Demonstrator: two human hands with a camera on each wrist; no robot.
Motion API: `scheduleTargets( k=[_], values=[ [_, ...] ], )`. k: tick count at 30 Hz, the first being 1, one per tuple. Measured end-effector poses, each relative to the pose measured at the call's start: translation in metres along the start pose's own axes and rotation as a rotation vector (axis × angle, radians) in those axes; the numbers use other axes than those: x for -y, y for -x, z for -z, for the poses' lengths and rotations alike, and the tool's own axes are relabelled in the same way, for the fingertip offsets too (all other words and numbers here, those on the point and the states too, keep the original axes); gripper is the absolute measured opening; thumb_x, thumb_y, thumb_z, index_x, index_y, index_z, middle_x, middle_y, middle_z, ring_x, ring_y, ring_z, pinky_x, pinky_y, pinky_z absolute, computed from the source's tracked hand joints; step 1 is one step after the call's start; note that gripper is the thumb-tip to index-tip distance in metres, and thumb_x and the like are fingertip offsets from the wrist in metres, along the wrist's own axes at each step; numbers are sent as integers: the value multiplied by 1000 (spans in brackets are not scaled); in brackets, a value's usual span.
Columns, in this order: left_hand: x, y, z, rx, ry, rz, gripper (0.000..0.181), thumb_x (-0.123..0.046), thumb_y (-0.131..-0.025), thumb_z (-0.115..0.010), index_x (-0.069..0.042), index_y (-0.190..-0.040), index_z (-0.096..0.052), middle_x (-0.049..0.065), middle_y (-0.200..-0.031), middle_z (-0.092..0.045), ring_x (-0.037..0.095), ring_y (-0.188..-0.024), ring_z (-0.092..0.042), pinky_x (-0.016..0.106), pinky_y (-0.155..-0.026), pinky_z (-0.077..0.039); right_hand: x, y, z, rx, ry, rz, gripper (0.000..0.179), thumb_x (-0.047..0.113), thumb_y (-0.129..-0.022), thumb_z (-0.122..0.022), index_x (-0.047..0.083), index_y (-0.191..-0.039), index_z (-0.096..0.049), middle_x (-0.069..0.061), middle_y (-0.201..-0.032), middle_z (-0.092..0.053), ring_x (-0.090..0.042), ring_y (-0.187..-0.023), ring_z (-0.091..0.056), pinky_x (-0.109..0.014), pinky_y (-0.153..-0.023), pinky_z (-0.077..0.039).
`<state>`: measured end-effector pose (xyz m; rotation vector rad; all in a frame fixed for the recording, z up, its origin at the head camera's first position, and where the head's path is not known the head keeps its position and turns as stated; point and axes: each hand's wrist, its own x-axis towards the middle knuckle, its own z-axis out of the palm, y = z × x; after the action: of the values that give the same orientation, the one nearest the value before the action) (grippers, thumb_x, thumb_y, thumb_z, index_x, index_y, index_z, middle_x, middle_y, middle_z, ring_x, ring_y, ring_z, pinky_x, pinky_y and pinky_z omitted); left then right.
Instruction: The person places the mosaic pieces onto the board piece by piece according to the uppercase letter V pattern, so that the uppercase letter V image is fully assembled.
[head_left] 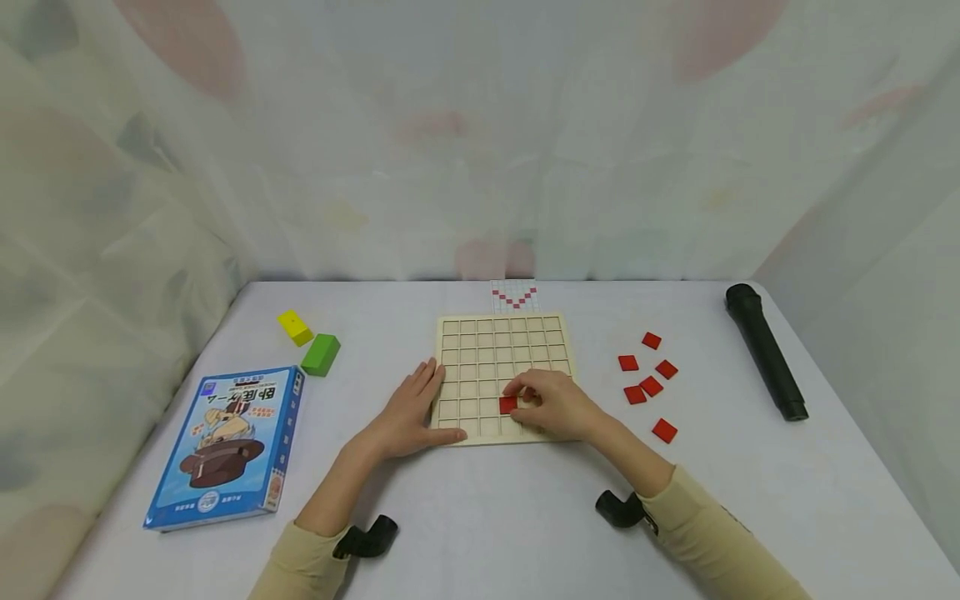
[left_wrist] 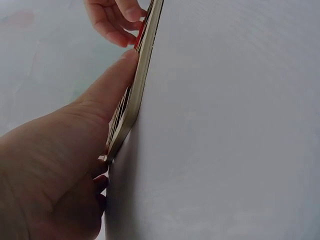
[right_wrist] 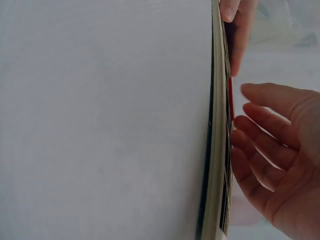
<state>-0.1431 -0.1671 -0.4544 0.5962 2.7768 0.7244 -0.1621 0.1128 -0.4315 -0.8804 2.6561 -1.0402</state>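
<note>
White cloth is covering the table (head_left: 480,533) and pale patterned curtains are hanging round it on three sides. On it a wooden grid board (head_left: 504,377) is lying flat, and the work looks barely begun: only one red tile (head_left: 507,404) is sitting on the grid, right under the fingertips of the right hand (head_left: 553,404), which are bending down onto it, apparently pressing it into a cell, though I cannot tell whether they are pinching it or merely pushing. Six loose red tiles (head_left: 649,386) are waiting well beyond the back of that hand, so most of the pattern on the small card (head_left: 514,295) past the board's far edge seems undone. The left hand (head_left: 411,412) is lying flat with straight fingers along the board's near left corner, thumb along its front edge, steadying it. The head view alone is showing the spare tiles, a blue game box (head_left: 228,446), yellow block (head_left: 295,327), green block (head_left: 321,354) and a black cylinder (head_left: 765,350). The wrist views are showing instead the board edge-on (right_wrist: 217,150), with a sliver of red tile (right_wrist: 230,97) just off the right fingertips (right_wrist: 250,107), which are slightly apart.
</note>
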Motion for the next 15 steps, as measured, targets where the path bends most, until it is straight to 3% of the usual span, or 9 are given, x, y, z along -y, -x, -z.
scheduleTargets(
  k=[6, 11, 15],
  values=[
    [2, -1, -1, -54, 1, 3, 88, -51, -93, -60, -1, -154, -22, 18, -160, -14, 33, -148, -9, 50, -118, -14, -12, 9, 15, -42, -20, -89, 17, 20, -90, -71, 15, -107, -71, 9, -93, -64, -10, -84, -57, -29, -75, -52],
    [4, -1, 0, -115, -9, -5, 74, -41, -96, -60, -1, -151, -32, 17, -158, -24, 34, -146, -19, 51, -115, -21, -32, 21, 39, -89, -6, -113, 17, 16, -91, -69, 11, -107, -71, 4, -98, -67, -15, -86, -59, -31, -74, -53],
    [3, 1, 3, -146, -14, -2, 65, -32, -96, -61, 1, -148, -38, 17, -155, -30, 35, -143, -26, 51, -114, -25, -54, 34, 61, -153, 65, -133, 18, 13, -90, -69, 8, -107, -71, -1, -100, -70, -17, -86, -61, -31, -71, -53]
  ],
)
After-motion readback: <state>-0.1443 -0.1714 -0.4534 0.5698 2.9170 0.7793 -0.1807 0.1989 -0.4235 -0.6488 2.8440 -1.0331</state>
